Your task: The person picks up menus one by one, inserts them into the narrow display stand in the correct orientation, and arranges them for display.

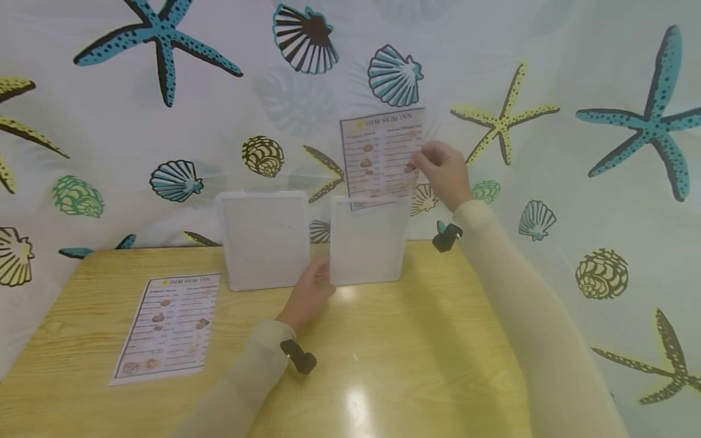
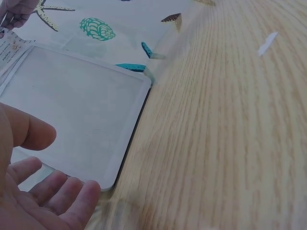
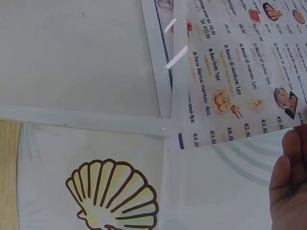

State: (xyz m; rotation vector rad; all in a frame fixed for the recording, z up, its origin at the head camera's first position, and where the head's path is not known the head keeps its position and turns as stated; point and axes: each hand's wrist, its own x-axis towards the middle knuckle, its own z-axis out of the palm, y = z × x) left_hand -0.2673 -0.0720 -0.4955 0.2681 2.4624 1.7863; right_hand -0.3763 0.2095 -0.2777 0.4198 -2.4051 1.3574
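My right hand [image 1: 442, 173] pinches the right edge of a printed Dim Sum Inn menu [image 1: 383, 137], held up against the patterned backdrop. The menu's lower end overlaps the top of the right-hand white-bordered upright panel [image 1: 368, 243]; in the right wrist view, the menu's print [image 3: 240, 67] shows beside the panel's border [image 3: 91, 125]. My left hand [image 1: 311, 292] is at this panel's lower left edge. In the left wrist view, its thumb [image 2: 36, 132] stands in front of the panel and the relaxed fingers [image 2: 72, 196] lie along the edge, with a gap between thumb and fingers.
A similar white-bordered panel [image 1: 266, 243] stands to the left on the wooden table [image 1: 383, 365]. Another Dim Sum Inn menu [image 1: 170, 328] lies flat at the table's left. The backdrop [image 1: 219, 121] with starfish and shells rises behind the table.
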